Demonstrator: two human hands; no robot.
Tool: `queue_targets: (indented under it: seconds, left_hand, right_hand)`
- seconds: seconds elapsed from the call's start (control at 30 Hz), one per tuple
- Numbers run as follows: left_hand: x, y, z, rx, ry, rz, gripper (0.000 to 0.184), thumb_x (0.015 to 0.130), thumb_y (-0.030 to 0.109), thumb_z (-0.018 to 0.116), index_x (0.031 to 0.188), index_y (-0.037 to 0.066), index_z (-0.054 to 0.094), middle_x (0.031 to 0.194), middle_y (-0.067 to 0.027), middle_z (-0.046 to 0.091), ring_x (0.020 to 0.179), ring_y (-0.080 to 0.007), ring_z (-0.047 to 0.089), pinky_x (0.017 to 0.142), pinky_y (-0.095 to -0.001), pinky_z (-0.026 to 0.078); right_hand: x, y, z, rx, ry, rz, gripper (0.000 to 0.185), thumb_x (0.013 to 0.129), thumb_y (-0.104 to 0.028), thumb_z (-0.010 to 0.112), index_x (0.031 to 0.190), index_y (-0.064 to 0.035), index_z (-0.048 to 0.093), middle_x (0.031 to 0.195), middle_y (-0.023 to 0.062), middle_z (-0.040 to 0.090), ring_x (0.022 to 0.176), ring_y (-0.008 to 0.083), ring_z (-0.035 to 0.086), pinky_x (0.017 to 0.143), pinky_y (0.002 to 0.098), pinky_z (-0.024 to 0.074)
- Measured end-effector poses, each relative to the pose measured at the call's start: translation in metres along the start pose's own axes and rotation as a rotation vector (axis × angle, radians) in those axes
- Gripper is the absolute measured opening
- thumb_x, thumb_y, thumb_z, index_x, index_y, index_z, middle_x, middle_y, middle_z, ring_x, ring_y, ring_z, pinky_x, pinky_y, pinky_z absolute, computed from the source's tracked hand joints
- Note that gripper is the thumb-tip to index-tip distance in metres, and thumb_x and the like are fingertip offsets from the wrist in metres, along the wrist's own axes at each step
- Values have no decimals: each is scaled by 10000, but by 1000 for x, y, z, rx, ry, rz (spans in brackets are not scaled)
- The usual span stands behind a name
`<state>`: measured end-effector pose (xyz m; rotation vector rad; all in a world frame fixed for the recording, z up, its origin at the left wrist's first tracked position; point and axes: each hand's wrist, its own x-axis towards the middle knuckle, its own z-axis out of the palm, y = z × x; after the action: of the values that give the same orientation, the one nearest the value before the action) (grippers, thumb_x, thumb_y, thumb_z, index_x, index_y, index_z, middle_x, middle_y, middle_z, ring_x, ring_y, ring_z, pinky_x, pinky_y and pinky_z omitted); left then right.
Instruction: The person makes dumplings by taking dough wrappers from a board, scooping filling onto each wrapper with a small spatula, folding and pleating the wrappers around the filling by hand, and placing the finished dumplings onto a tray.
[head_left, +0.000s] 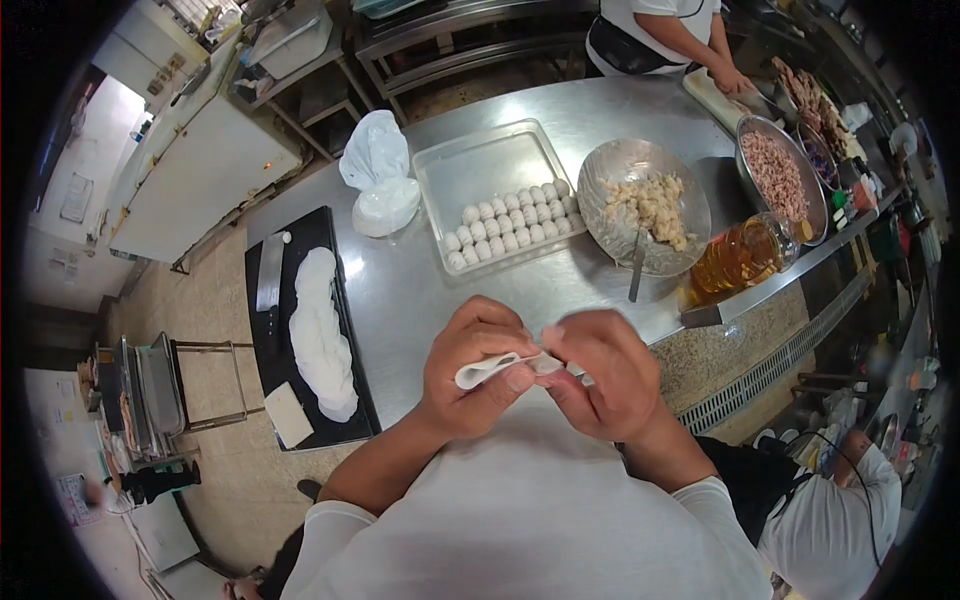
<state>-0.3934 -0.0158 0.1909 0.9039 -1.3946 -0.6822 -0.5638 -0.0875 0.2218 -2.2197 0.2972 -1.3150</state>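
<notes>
Close in front of my chest, both hands pinch one folded white dough wrapper. My left hand is closed around its left part, with the folded edge showing between thumb and fingers. My right hand has its fingertips pressed on the wrapper's right end. Any filling inside is hidden. Beyond my hands, a clear tray holds several rows of pleated dumplings. To its right stands a metal bowl with a pale filling and a utensil in it.
Left on the steel table lies a black board with a cleaver, a white dough roll and a scraper. An oil jar and meat bowl stand right. Co-workers are at the far side and lower right.
</notes>
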Motion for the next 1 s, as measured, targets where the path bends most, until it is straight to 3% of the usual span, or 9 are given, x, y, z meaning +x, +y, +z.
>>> queue_targets:
  seconds: [0.1,0.17,0.3,0.37,0.5,0.6,0.77,0.9,1.0]
  left_hand:
    - [2,0,3,49,-20,20,229,856,149,745,1018,45,622,923,-92,610,871,-221,571,739,-332,481]
    - [0,-1,9,8,141,24,215,874,171,732,1009,42,626,930,-96,624,874,-219,573,745,-334,485]
    - [-4,-6,2,41,104,85,252,872,205,741,1019,35,628,963,-110,612,906,-220,573,752,-331,487]
    - [0,-2,0,88,2,46,281,854,205,768,1028,42,619,964,-110,597,918,-217,576,750,-320,490]
    - [1,-4,3,113,16,58,279,862,215,763,1027,41,621,979,-112,598,911,-208,582,733,-303,493]
    - [-4,-7,11,33,223,64,295,882,276,743,1016,37,632,965,-108,604,883,-198,592,736,-293,496]
    - [0,-6,-1,156,47,68,340,850,286,779,1027,33,637,986,-122,608,856,-199,610,732,-297,508]
    - [-1,-8,3,195,60,108,350,855,293,772,1047,24,656,998,-130,616,881,-201,620,729,-289,512]
    - [-6,-9,10,33,250,101,378,871,327,750,1073,17,673,1006,-133,619,898,-200,630,743,-281,517]
  right_hand:
    - [4,-2,-1,4,-18,84,264,708,31,748,948,-7,643,849,105,589,679,232,630,550,316,520]
    - [-3,5,-1,18,-106,34,295,713,39,744,991,-4,656,852,106,592,678,229,630,556,311,523]
    - [-1,3,-1,22,-103,36,289,717,41,741,989,-8,655,855,108,593,681,227,630,556,311,524]
    - [7,-3,3,37,48,48,261,711,43,739,947,-11,641,849,109,589,671,230,624,547,314,517]
    - [2,3,2,-4,-1,82,223,725,37,746,930,-6,670,822,118,635,652,211,633,546,287,511]
    - [-2,5,0,17,-135,67,236,731,29,751,953,-7,677,837,115,638,658,206,633,548,286,510]
    - [12,0,3,-6,27,85,267,719,41,740,958,-7,630,863,101,587,683,228,624,539,313,512]
    - [1,6,-1,10,-99,78,264,723,41,739,960,-7,632,868,103,594,677,230,623,539,313,513]
    - [1,4,-1,45,-110,61,268,728,32,740,969,-9,631,871,108,599,673,230,626,542,312,515]
